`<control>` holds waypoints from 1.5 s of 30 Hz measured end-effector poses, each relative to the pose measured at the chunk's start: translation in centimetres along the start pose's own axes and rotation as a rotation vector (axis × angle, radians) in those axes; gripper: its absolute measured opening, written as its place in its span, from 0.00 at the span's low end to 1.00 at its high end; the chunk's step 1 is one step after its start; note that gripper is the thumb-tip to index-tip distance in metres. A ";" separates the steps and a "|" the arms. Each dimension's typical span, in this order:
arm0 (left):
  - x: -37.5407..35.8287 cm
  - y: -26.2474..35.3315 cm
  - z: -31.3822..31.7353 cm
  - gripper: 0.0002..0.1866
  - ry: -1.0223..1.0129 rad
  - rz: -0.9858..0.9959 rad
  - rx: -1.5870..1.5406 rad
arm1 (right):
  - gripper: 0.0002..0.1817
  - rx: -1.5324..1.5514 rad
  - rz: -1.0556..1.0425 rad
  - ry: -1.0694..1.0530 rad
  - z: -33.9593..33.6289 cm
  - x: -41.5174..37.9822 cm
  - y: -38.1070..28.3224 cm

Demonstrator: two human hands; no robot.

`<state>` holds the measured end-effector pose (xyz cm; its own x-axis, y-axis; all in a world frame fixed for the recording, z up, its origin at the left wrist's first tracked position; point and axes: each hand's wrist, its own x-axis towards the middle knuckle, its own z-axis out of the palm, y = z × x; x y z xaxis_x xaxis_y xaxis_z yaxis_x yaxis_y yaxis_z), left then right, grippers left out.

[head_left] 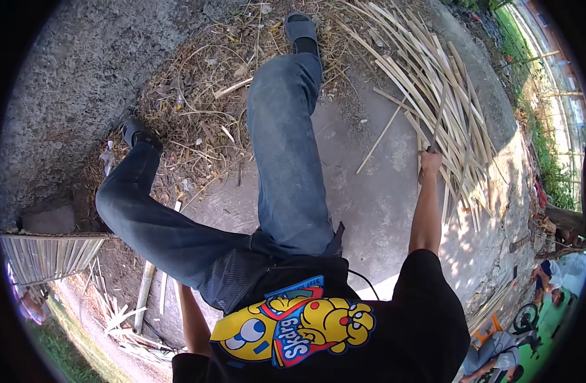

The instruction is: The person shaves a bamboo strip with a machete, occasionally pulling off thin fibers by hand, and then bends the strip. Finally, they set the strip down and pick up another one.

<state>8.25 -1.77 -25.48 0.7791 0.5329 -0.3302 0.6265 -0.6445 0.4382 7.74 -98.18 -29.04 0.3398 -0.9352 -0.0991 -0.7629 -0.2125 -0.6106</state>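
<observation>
My right hand [430, 163] is closed around the handle of a long-bladed knife [439, 118]. The narrow dark blade points away from me, over a pile of pale split bamboo strips [427, 70]. These strips lie fanned out on the concrete at the right, and one loose strip [380, 138] sticks out to the left of the pile. Of my left arm only the forearm [194, 322] shows, reaching down beside my thigh; the left hand itself is hidden behind my leg.
Dry shavings and fibre litter [197, 121] cover the ground around my sandalled feet. A rough concrete slab [95, 70] rises at upper left. More cut pieces [123, 316] and a pole [144, 297] lie at lower left. A person [494, 354] sits at lower right.
</observation>
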 end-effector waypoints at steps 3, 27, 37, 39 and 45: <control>0.3 3.2 -1.8 0.34 -0.003 0.041 -0.020 | 0.17 -0.233 -0.306 0.092 2.3 1.8 1.7; -2.6 3.7 -1.0 0.27 -0.252 0.199 -0.583 | 0.11 -0.584 -0.368 -0.495 7.3 -9.1 5.4; 3.3 12.0 -9.3 0.18 0.611 0.335 -0.623 | 0.12 -0.288 -0.873 0.063 -15.0 -13.7 -27.7; 1.3 18.0 -13.3 0.15 0.764 0.430 -0.753 | 0.15 -0.182 -1.010 0.205 -18.4 -15.5 -35.5; -6.1 30.2 -15.6 0.11 0.316 0.719 -1.474 | 0.11 0.519 -1.385 -0.058 -19.2 -26.8 -54.0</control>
<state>22.08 -15.87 2.81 0.7304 0.5778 0.3642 -0.5308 0.1445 0.8351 29.29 -67.09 21.70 0.6467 -0.0613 0.7603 0.4528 -0.7712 -0.4474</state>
